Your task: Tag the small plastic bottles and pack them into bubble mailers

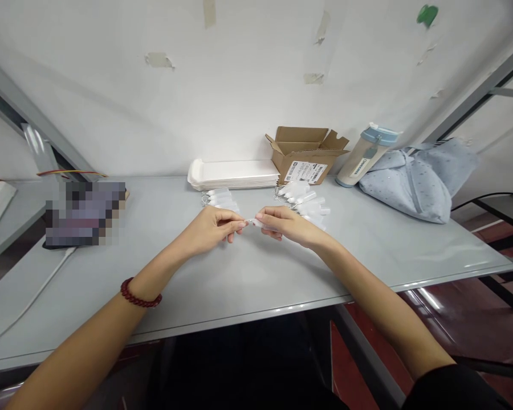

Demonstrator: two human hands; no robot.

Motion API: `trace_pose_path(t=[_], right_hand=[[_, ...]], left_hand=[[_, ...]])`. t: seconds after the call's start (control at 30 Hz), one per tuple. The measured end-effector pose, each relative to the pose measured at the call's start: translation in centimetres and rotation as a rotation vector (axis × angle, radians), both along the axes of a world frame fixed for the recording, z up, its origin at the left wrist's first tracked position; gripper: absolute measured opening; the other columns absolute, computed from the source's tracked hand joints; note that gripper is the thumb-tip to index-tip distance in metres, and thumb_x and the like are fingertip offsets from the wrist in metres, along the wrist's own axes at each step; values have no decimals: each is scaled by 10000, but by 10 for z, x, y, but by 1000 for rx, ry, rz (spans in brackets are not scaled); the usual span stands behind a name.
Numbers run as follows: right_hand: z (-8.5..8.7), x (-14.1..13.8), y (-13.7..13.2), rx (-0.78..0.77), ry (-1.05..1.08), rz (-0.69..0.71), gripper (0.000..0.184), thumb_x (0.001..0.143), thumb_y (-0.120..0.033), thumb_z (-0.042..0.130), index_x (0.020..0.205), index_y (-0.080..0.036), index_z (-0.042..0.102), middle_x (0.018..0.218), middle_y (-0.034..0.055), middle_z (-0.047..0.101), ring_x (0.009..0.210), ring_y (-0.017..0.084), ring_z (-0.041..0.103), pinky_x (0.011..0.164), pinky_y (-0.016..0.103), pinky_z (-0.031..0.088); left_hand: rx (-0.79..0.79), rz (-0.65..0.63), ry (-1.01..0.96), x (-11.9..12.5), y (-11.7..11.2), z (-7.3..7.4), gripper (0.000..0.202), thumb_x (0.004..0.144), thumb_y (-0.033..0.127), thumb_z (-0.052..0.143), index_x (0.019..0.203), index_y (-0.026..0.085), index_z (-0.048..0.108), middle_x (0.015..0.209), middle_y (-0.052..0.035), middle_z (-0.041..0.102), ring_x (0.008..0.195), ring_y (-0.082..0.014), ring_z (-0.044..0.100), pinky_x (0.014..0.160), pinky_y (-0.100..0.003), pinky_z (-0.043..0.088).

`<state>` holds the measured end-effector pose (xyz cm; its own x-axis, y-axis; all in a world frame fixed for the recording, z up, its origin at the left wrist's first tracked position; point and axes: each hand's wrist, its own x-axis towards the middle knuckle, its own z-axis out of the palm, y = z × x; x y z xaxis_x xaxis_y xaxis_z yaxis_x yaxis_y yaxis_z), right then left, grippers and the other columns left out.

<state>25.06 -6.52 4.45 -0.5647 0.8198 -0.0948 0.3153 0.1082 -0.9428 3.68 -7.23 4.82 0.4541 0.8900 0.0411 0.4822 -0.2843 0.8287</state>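
Observation:
My left hand (216, 228) and my right hand (284, 224) meet above the middle of the grey table (239, 279). Both pinch one small clear plastic vial (253, 222) between their fingertips; the right hand's fingers wrap its body, the left hand's fingertips close on its end. Just behind the left hand lies a small group of similar clear vials (219, 199). Behind the right hand lies a larger heap of clear vials (305, 200). A dark red bead bracelet (139, 297) circles my left wrist.
A stack of white trays (235, 173) rests against the back wall, beside an open cardboard box (305, 152). A blue-lidded bottle (365, 155) leans on a pale blue bag (414, 179). A blurred-out object (84, 213) and a white cable (29, 302) occupy the left.

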Motion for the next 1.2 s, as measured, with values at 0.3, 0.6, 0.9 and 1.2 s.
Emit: trace_pose_path(t=[0.3, 0.6, 0.9, 1.2], right_hand=[[1, -1, -2, 14, -33, -4, 367, 845, -551, 529, 837, -185, 547, 624, -46, 466, 532, 71, 383, 498, 214, 316], [3, -2, -3, 14, -7, -3, 364, 844, -536, 538, 799, -174, 550, 600, -48, 442, 521, 69, 358, 491, 220, 292], [1, 0, -2, 28, -18, 7, 341, 848, -514, 533, 791, -178, 547, 602, -47, 452, 520, 69, 351, 495, 226, 278], [-3, -1, 0, 11, -62, 46, 308, 840, -462, 558, 770, -163, 542, 566, -63, 439, 491, 54, 314, 486, 223, 230]], left_hand=[[-38, -38, -2, 0, -1, 4, 278, 866, 362, 501, 737, 164, 647, 584, 1, 602, 558, -120, 554, 538, -241, 433], [-41, -67, -8, 1, -1, 4, 266, 883, 339, 483, 752, 159, 628, 614, 6, 600, 563, -109, 556, 538, -228, 430], [-16, -95, -7, 1, -1, 1, 243, 893, 294, 478, 753, 157, 622, 632, 18, 593, 553, -84, 532, 535, -199, 416], [-2, -94, 69, 3, -3, -6, 236, 880, 287, 485, 751, 164, 640, 658, 10, 610, 556, -92, 554, 526, -201, 423]])
